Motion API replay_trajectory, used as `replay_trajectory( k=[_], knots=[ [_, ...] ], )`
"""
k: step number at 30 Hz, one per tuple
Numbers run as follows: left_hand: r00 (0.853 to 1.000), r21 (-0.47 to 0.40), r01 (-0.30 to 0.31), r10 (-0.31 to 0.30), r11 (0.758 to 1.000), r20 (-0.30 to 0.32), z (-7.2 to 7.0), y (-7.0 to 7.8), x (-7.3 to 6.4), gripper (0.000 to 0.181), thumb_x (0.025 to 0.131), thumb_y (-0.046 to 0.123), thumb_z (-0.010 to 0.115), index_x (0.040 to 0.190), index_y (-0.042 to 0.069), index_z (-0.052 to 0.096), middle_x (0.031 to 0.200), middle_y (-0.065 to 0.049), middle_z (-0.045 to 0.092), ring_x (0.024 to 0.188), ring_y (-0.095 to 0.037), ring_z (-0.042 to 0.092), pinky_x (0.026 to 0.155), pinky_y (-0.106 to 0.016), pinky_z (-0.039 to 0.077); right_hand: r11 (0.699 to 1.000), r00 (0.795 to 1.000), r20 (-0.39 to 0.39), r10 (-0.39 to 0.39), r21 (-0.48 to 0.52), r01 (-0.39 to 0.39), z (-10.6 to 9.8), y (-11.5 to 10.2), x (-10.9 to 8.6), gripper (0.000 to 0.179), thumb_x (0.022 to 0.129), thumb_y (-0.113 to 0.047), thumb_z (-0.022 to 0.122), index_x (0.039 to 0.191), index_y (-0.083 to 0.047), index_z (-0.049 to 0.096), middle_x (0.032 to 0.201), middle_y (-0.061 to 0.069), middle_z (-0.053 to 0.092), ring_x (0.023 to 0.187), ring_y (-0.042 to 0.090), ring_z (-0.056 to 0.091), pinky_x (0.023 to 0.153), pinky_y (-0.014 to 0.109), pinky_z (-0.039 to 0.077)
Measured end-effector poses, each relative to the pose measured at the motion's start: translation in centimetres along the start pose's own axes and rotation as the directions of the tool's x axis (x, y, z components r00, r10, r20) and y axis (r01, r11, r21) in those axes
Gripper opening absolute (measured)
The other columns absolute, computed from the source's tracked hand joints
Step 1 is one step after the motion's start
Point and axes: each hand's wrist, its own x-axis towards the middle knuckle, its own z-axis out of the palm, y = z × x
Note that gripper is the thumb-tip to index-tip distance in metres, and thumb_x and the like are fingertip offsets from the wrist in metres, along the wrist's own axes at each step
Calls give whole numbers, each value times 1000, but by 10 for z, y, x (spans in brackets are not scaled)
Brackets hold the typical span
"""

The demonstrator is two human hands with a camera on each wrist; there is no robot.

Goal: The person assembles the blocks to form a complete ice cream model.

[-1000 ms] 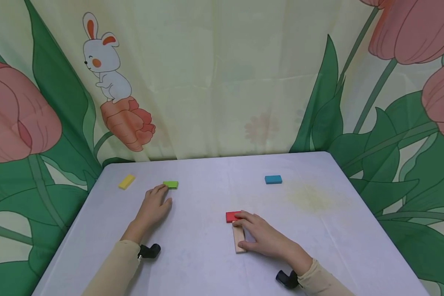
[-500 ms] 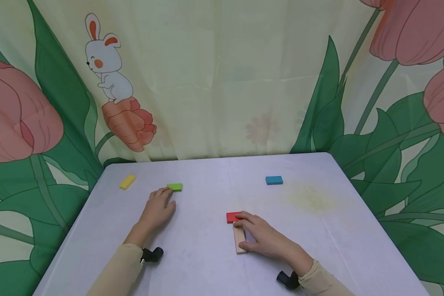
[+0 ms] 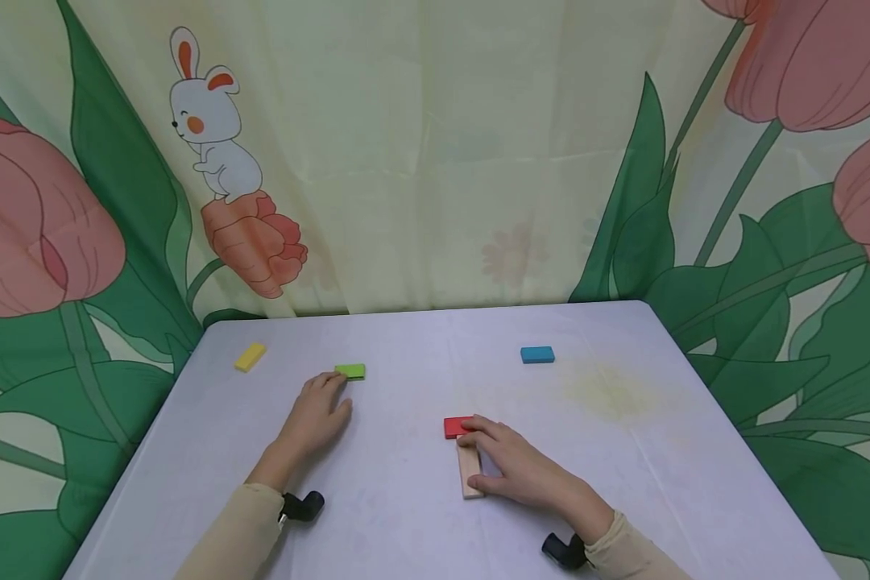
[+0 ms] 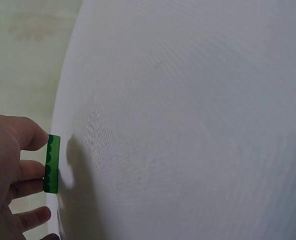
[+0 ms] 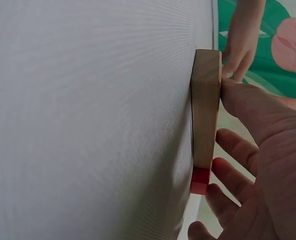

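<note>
A green rectangular block [image 3: 350, 372] lies flat toward the back left of the table; its one face has a scalloped darker edge [image 4: 52, 164]. My left hand [image 3: 315, 415] has its fingertips on that block's near left part, with the thumb held apart from it in the head view. Near the centre, a red block [image 3: 455, 428] sits crosswise at the far end of a plain wooden block [image 3: 468, 470], making a T shape. My right hand [image 3: 522, 463] rests its fingertips on the red block and the far end of the wooden one, its thumb at the wooden block's near end.
A yellow block [image 3: 250, 357] lies at the back left and a blue block [image 3: 537, 354] at the back right. White cloth covers the table [image 3: 406, 515]. Behind its far edge hangs a curtain [image 3: 435, 161] printed with tulips and a rabbit.
My left hand has slid the green block a little to the right and nearer. The right hand and the red and wooden blocks have stayed in place.
</note>
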Motion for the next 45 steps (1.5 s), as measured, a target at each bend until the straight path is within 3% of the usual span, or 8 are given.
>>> replay_trajectory(
  k=[6, 13, 30, 37, 45],
  knots=[
    [1000, 9, -21, 21, 1000, 19, -1, 8, -2, 54, 100, 25, 60, 146, -3, 53, 152, -24, 49, 150, -45, 36, 122, -59, 33, 1000, 1000, 3, 8, -9, -8, 0, 1, 0, 53, 95, -40, 74, 143, -24, 57, 161, -2, 41, 155, 31, 31, 121, 57, 35],
    [998, 20, -48, 48, 999, 33, 0, 16, -2, 53, 100, 25, 61, 143, -4, 56, 146, -22, 54, 143, -42, 47, 119, -55, 39, 1000, 1000, 7, 6, 3, -6, 1, 3, 1, 54, 95, -40, 74, 143, -23, 57, 161, -2, 41, 154, 31, 33, 121, 58, 35],
    [995, 32, -90, 89, 995, 50, 7, 37, -7, 53, 99, 26, 64, 143, -3, 56, 145, -20, 55, 140, -39, 50, 117, -53, 43, 1000, 1000, -3, 4, -3, -4, 0, 2, -1, 53, 95, -39, 74, 143, -23, 57, 161, -3, 41, 155, 30, 31, 122, 56, 36],
    [994, 13, -81, 80, 997, 72, 10, 45, -7, 53, 100, 26, 64, 144, -2, 56, 147, -19, 55, 141, -38, 50, 117, -53, 43, 1000, 1000, 2, 13, -4, -13, 0, 2, -1, 53, 95, -39, 74, 142, -24, 57, 161, -4, 41, 155, 29, 32, 121, 55, 37],
    [991, 1, -121, 121, 993, 58, 16, 56, -10, 52, 99, 26, 66, 143, -2, 57, 145, -17, 57, 139, -36, 53, 116, -50, 45, 1000, 1000, -4, 9, -9, -9, -1, 0, -1, 52, 95, -39, 75, 141, -23, 58, 160, -3, 42, 154, 29, 33, 121, 55, 37]
  ],
)
